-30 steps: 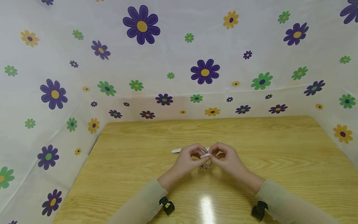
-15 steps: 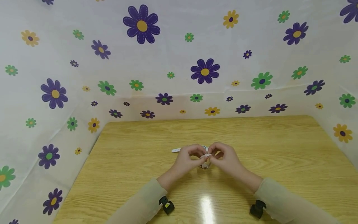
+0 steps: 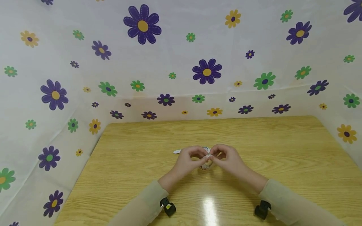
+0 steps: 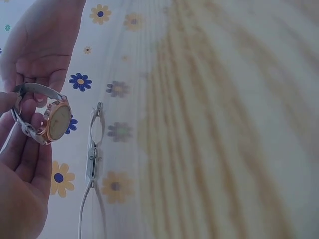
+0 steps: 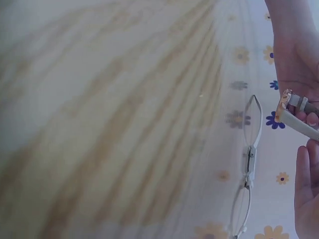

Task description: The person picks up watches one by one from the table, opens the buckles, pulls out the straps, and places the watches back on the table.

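Note:
Both of my hands hold a wristwatch (image 4: 59,122) with a rose-gold case and a pale strap, raised a little above the table. In the head view my left hand (image 3: 189,160) pinches the strap from the left. From the other side my right hand (image 3: 231,160) pinches it too, fingertips meeting at the strap ends. The left wrist view shows the strap bent into a loop with the case hanging from it; fingers hide part of the strap ends, so whether they are fastened cannot be told. A second wristwatch (image 3: 177,151) with a white strap lies just behind my hands.
The wooden table (image 3: 135,138) spreads around the hands, its front part carrying a bright light reflection. A white cloth (image 3: 175,59) printed with flowers stands behind it and at both sides. A small black camera sits on each sleeve.
Both hands stay nearly in place, fingers working on the strap. The held watch's case has swung slightly left and shows more of itself below the fingers. The second watch has not moved.

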Demonstrator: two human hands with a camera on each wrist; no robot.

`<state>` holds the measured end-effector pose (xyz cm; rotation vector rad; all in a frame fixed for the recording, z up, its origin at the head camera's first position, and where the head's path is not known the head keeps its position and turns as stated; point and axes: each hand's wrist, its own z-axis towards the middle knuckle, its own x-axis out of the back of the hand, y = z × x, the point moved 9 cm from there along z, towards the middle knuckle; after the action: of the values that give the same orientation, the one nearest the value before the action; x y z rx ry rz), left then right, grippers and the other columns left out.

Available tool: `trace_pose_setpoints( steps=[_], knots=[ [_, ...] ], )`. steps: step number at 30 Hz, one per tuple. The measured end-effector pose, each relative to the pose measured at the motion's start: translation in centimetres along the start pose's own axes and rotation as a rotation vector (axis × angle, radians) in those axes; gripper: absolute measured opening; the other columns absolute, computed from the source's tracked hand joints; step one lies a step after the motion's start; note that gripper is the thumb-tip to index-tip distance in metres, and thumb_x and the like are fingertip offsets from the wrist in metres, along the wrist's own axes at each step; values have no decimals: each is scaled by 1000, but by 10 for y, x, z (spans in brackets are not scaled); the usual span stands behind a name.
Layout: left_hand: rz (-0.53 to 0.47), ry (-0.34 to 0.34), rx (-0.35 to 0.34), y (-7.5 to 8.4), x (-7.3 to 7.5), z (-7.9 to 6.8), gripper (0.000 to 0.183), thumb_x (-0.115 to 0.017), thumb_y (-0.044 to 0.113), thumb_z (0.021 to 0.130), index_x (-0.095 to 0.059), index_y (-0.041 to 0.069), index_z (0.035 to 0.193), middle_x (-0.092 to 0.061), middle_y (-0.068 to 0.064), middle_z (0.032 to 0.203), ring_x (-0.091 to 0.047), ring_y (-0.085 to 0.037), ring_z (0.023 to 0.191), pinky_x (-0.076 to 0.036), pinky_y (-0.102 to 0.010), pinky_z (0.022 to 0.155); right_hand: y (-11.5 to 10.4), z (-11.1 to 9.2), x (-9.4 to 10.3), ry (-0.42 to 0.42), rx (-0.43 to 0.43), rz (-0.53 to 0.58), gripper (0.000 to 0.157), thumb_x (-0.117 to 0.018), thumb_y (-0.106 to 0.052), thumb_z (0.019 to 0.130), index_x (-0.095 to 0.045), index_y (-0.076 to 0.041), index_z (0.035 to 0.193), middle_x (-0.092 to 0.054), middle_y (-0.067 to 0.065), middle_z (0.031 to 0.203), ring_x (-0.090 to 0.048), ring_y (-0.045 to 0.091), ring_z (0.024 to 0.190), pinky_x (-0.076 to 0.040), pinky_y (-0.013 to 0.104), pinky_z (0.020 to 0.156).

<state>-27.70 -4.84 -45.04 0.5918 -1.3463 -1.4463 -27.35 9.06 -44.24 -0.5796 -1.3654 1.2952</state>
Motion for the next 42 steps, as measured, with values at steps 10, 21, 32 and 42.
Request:
trace_pose_setpoints(
  steps=[10, 21, 32, 42],
  knots=[
    [1, -7, 15, 0, -1, 1, 8, -74, 2, 99, -76, -1, 105, -77, -24, 99, -70, -1, 83, -61, -30, 83, 1, -3, 4, 38, -8, 81, 4, -69, 1, 98, -69, 5, 99, -72, 17, 99, -66, 3, 89, -60, 21, 79],
    [12, 3, 24, 1, 0, 0, 8, -74, 3, 99, -76, -2, 105, -77, -25, 99, -71, -4, 84, -61, -32, 87, 0, -2, 4, 17, 10, 45, 5, -70, -3, 101, -72, 1, 104, -73, 15, 103, -65, 3, 90, -60, 21, 80],
    [8, 8, 43, -4, 1, -1, 8, -75, 1, 98, -76, -2, 104, -77, -25, 99, -71, -1, 82, -60, -27, 78, 3, -1, 2, 45, 8, 67, 4, -66, 3, 100, -68, 5, 101, -70, 18, 101, -65, 0, 91, -61, 21, 82],
    [16, 27, 33, -3, 3, -2, 8, -76, 2, 96, -76, -3, 104, -77, -26, 96, -69, 1, 81, -61, -29, 79, 7, -1, 3, 47, -49, 175, 8, -58, 5, 104, -61, 12, 107, -65, 29, 105, -66, 4, 87, -66, 36, 85]
  ],
)
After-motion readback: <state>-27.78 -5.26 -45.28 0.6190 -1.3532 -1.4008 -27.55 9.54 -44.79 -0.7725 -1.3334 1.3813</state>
